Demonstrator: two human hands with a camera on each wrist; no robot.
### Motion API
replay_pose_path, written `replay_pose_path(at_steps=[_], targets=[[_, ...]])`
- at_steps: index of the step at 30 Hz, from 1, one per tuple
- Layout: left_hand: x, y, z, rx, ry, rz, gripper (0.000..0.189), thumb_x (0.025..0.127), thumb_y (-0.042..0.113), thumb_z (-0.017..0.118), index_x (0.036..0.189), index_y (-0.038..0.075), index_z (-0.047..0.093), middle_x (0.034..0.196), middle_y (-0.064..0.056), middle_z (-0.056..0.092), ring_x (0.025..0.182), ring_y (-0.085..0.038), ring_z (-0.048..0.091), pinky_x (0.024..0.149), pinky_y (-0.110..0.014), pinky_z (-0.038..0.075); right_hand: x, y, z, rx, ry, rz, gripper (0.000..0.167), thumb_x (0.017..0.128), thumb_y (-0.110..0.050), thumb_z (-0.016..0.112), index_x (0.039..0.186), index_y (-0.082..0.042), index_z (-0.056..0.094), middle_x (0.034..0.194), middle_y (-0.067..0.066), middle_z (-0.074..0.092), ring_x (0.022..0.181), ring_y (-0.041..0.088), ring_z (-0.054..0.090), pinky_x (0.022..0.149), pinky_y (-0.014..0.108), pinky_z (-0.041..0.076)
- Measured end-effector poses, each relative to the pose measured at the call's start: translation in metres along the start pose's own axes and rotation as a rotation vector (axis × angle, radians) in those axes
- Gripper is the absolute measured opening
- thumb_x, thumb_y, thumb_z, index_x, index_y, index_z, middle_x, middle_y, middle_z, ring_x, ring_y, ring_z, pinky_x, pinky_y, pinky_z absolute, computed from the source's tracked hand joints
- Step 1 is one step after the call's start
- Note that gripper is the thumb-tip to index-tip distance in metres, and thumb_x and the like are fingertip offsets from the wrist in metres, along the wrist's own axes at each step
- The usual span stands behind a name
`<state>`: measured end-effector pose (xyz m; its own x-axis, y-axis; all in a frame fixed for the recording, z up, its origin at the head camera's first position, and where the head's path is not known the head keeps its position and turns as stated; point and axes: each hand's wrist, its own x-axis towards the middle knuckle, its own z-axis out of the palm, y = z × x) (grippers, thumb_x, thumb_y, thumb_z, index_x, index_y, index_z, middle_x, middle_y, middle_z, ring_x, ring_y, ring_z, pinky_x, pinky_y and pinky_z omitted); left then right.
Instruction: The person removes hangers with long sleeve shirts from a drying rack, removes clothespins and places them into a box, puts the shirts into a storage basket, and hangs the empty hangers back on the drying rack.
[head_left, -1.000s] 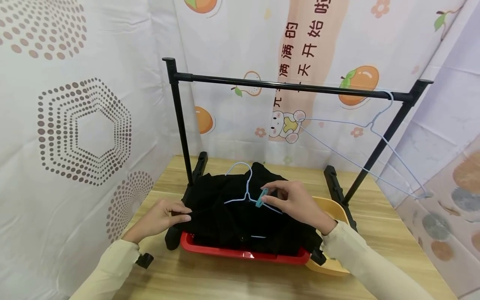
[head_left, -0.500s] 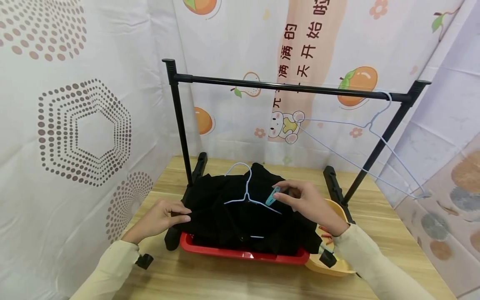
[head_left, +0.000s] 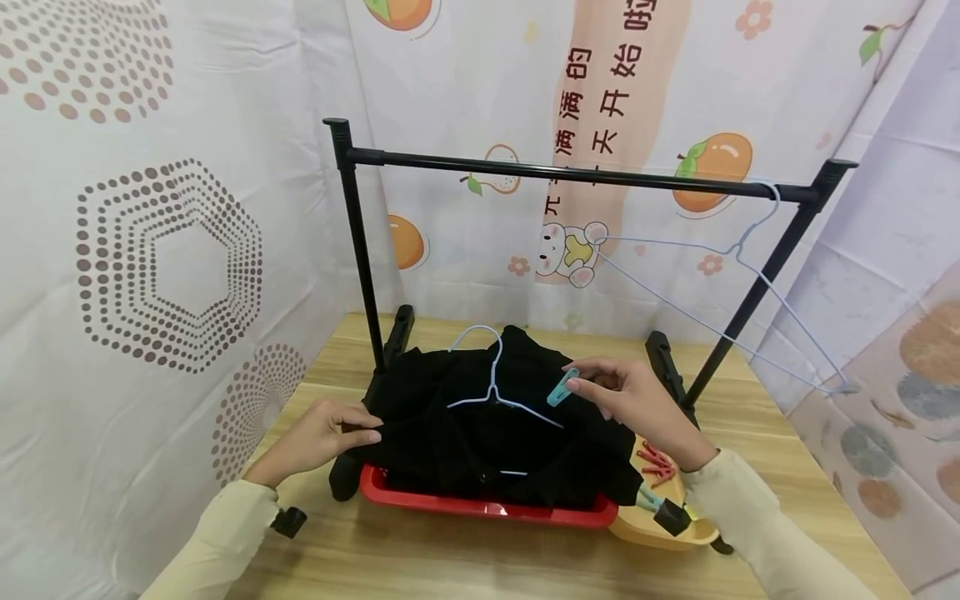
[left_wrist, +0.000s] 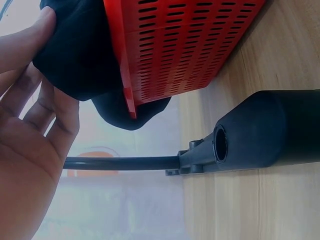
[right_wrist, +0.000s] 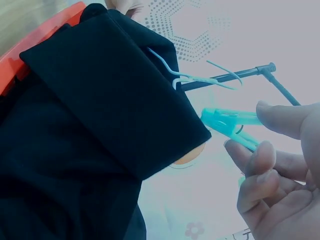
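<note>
Teal peg (head_left: 562,388): here it is, just right of the middle, held up with its free end angled near and left over the black garment (head_left: 468,446); whether the two touch, I can't tell
Right hand (head_left: 637,404): thumb and fingertips pinching that peg, forearm reaching in from the near right
Left hand (head_left: 322,442): out at the garment's left edge, a fold of cloth gripped between thumb and fingers
Garment: a dark heap in the middle, bulging over the red basket (head_left: 495,510) and lapping down its right end
Blue hanger (head_left: 492,392): hook up on top of the heap, its shoulders running off left and right, much of the rest covered by cloth
Yellow tray (head_left: 652,537): tucked in at the basket's right, red pegs (head_left: 657,464) lying inside
Black rack (head_left: 585,173): straddling it all, crossbar passing beyond the heap from left to right
Second hanger (head_left: 738,247): also pale blue, hooked near the bar's right end
Wooden table (head_left: 757,467): under everything, with a fruit-print curtain (head_left: 465,83) on the far side
</note>
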<state>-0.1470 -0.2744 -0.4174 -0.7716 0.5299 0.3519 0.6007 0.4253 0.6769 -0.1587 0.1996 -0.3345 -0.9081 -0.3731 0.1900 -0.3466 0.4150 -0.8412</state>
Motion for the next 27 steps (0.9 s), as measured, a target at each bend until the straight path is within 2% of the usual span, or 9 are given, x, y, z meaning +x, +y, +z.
replay_pose_path(at_steps=[3, 9, 20, 25, 27], targets=[[0.0, 0.0, 0.0, -0.002, 0.003, -0.003, 0.019, 0.093, 0.007, 0.076, 0.112, 0.005, 0.08, 0.092, 0.011, 0.073, 0.074, -0.01, 0.065, 0.065, -0.031, 0.056, 0.0, 0.001, -0.002, 0.005, 0.012, 0.006, 0.029, 0.098, -0.039, 0.072, 0.122, -0.022, 0.074, 0.062, 0.007, 0.051, 0.057, 0.032, 0.051, 0.063, 0.034, 0.048], [0.0, 0.002, -0.001, -0.004, -0.003, -0.014, 0.02, 0.093, 0.006, 0.077, 0.113, 0.005, 0.08, 0.095, 0.012, 0.073, 0.08, -0.01, 0.068, 0.069, -0.031, 0.057, -0.001, 0.006, -0.005, 0.008, 0.019, -0.001, 0.03, 0.099, -0.034, 0.071, 0.124, -0.017, 0.073, 0.064, 0.007, 0.052, 0.055, 0.022, 0.049, 0.055, 0.032, 0.045], [0.0, 0.003, -0.001, 0.002, -0.007, -0.022, 0.022, 0.095, 0.017, 0.076, 0.113, 0.005, 0.08, 0.095, 0.004, 0.075, 0.082, -0.01, 0.068, 0.07, -0.032, 0.057, -0.004, 0.018, -0.009, -0.04, 0.042, 0.044, 0.033, 0.099, -0.033, 0.072, 0.126, -0.015, 0.072, 0.065, 0.006, 0.053, 0.057, 0.026, 0.052, 0.058, 0.03, 0.045], [0.0, 0.002, -0.001, 0.006, -0.006, -0.017, 0.022, 0.095, 0.017, 0.076, 0.113, 0.005, 0.08, 0.094, 0.001, 0.075, 0.08, -0.009, 0.068, 0.068, -0.032, 0.057, -0.007, 0.028, -0.011, -0.058, 0.05, 0.085, 0.038, 0.099, -0.034, 0.072, 0.129, -0.011, 0.07, 0.065, 0.008, 0.054, 0.058, 0.029, 0.054, 0.059, 0.03, 0.047], [0.0, 0.001, -0.001, 0.008, -0.004, -0.009, 0.021, 0.094, 0.015, 0.077, 0.112, 0.005, 0.08, 0.094, 0.0, 0.075, 0.079, -0.009, 0.067, 0.067, -0.032, 0.057, -0.008, 0.031, -0.011, -0.064, 0.054, 0.1, 0.041, 0.099, -0.036, 0.072, 0.131, -0.01, 0.07, 0.066, 0.009, 0.054, 0.058, 0.026, 0.053, 0.059, 0.03, 0.046]])
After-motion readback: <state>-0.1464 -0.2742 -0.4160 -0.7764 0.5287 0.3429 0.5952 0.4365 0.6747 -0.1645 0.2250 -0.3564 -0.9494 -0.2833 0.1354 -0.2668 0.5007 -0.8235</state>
